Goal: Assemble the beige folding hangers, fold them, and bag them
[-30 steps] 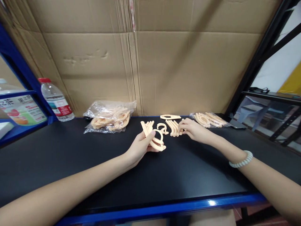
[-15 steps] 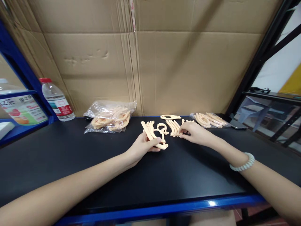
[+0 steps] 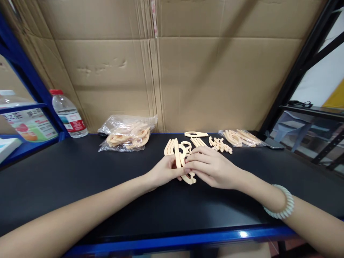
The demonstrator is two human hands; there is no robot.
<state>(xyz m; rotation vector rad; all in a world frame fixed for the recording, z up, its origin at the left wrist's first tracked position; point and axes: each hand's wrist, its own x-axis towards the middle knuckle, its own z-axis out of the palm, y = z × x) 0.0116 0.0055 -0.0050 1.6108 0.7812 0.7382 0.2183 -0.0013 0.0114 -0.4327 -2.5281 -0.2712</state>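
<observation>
In the head view, my left hand [image 3: 165, 170] grips a cream plastic folding hanger [image 3: 177, 157] with a curved arm and a rounded opening, held above the table. My right hand [image 3: 211, 166] meets it from the right, fingertips pinched at its middle. Any small part between those fingertips is hidden. Just behind lie curved hanger arms [image 3: 168, 146] on the left and a ring-shaped piece [image 3: 186, 145]. Partly behind my right hand is a row of hanger arms [image 3: 198, 142]. A pile of small hook-like pieces [image 3: 220, 144] lies to the right.
A folded hanger [image 3: 196, 134] lies near the cardboard wall [image 3: 215, 82]. Clear bags of cream parts lie on the left [image 3: 127, 134] and right [image 3: 242, 138], the right one beside a dark flat phone-like object [image 3: 274, 143]. A water bottle [image 3: 70, 116] stands far left on the black table [image 3: 120, 200].
My right hand has moved left and nearer from beside the row of arms to the hanger in my left hand. The held hanger is now more upright and the small-piece pile is uncovered.
</observation>
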